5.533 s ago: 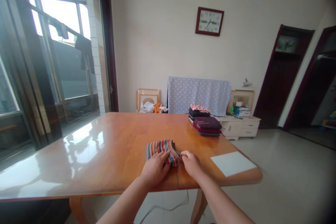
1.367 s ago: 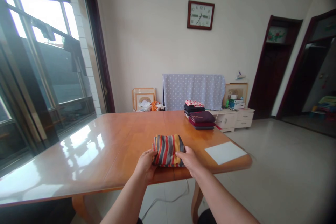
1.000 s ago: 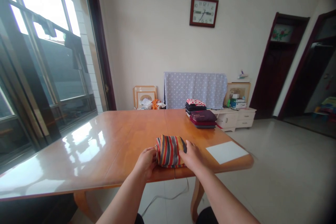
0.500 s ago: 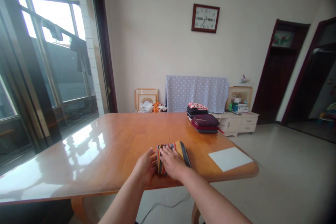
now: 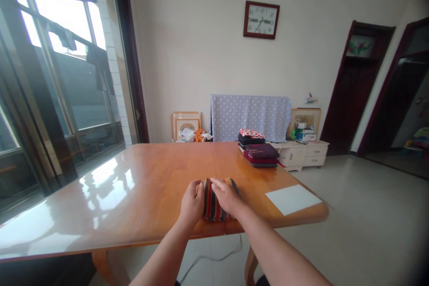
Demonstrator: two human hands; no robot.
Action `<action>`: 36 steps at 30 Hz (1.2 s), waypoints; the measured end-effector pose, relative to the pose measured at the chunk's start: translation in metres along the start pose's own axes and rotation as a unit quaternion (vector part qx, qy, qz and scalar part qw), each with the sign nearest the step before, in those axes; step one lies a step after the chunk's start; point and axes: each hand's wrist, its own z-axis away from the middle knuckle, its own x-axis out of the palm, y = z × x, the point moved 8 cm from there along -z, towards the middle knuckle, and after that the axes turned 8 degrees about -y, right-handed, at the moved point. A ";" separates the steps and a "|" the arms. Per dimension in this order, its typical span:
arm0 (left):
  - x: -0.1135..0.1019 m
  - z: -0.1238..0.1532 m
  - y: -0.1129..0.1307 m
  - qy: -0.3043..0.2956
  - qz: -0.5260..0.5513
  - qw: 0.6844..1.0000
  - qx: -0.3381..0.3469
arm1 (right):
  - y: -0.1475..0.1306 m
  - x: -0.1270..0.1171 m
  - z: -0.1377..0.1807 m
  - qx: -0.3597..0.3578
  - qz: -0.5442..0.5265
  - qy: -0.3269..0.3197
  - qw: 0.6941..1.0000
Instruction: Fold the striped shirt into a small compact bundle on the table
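Observation:
A folded cloth with red, yellow, grey and dark stripes (image 5: 214,208) lies near the front edge of the orange wooden table (image 5: 150,174). My left hand (image 5: 192,203) presses against the cloth's left side, fingers pointing up. My right hand (image 5: 226,195) lies over the cloth's top, with its fingers reaching toward my left hand. Together they hide the upper part of the cloth, so its folds are hard to see.
To the right, a white sheet (image 5: 292,199) lies on the table. Behind it stands a stack of folded clothes (image 5: 258,152). A white cabinet (image 5: 301,156) and a polka-dot cloth (image 5: 250,116) stand beyond the table. A large window (image 5: 67,76) runs along the left.
The striped cloth now looks narrower than in the earliest frames. My right hand has moved from its right side onto its top, and my left hand has come up against its left side.

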 end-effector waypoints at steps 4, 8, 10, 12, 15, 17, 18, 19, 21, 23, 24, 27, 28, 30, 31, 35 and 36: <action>0.025 0.002 0.016 -0.071 -0.064 0.993 0.076 | 0.013 -0.058 0.004 0.030 -0.056 0.143 0.988; 0.052 0.005 0.025 -0.160 -0.184 0.957 0.155 | 0.025 -0.087 0.017 0.032 -0.061 0.197 0.978; 0.058 0.004 0.018 -0.184 -0.237 0.941 0.156 | 0.032 -0.092 0.026 0.031 -0.071 0.198 0.977; 0.058 0.001 0.006 -0.196 -0.275 0.931 0.142 | 0.039 -0.094 0.035 0.034 -0.080 0.199 0.976; 0.054 -0.002 -0.010 -0.210 -0.326 0.914 0.122 | 0.056 -0.098 0.047 0.055 -0.099 0.207 0.972; 0.052 -0.004 -0.018 -0.217 -0.346 0.905 0.114 | 0.068 -0.102 0.053 0.074 -0.109 0.218 0.967; 0.052 -0.004 -0.020 -0.221 -0.352 0.903 0.112 | 0.073 -0.103 0.055 0.082 -0.106 0.222 0.966; 0.051 -0.004 -0.022 -0.222 -0.356 0.901 0.111 | 0.075 -0.104 0.056 0.090 -0.094 0.224 0.966; 0.051 -0.005 -0.024 -0.224 -0.362 0.898 0.110 | 0.071 -0.103 0.056 0.102 -0.043 0.217 0.970; 0.052 -0.006 -0.025 -0.228 -0.364 0.897 0.108 | 0.059 -0.096 0.051 0.098 0.022 0.192 0.976; 0.053 -0.006 -0.026 -0.230 -0.362 0.897 0.106 | 0.050 -0.091 0.047 0.084 0.052 0.175 0.980; 0.054 -0.008 -0.026 -0.232 -0.356 0.900 0.100 | 0.024 -0.069 0.032 0.026 0.129 0.116 0.985; 0.054 -0.008 -0.026 -0.231 -0.355 0.900 0.099 | 0.022 -0.061 0.028 0.021 0.155 0.091 0.983; 0.054 -0.008 -0.026 -0.229 -0.361 0.898 0.099 | 0.028 -0.044 0.021 0.048 0.203 0.034 0.977; 0.054 -0.008 -0.026 -0.230 -0.366 0.896 0.101 | 0.036 -0.036 0.020 0.073 0.219 0.006 0.973; 0.055 -0.008 -0.029 -0.227 -0.385 0.888 0.109 | 0.060 -0.023 0.024 0.136 0.240 -0.039 0.960; 0.055 -0.008 -0.030 -0.225 -0.393 0.885 0.108 | 0.062 -0.023 0.025 0.141 0.243 -0.042 0.959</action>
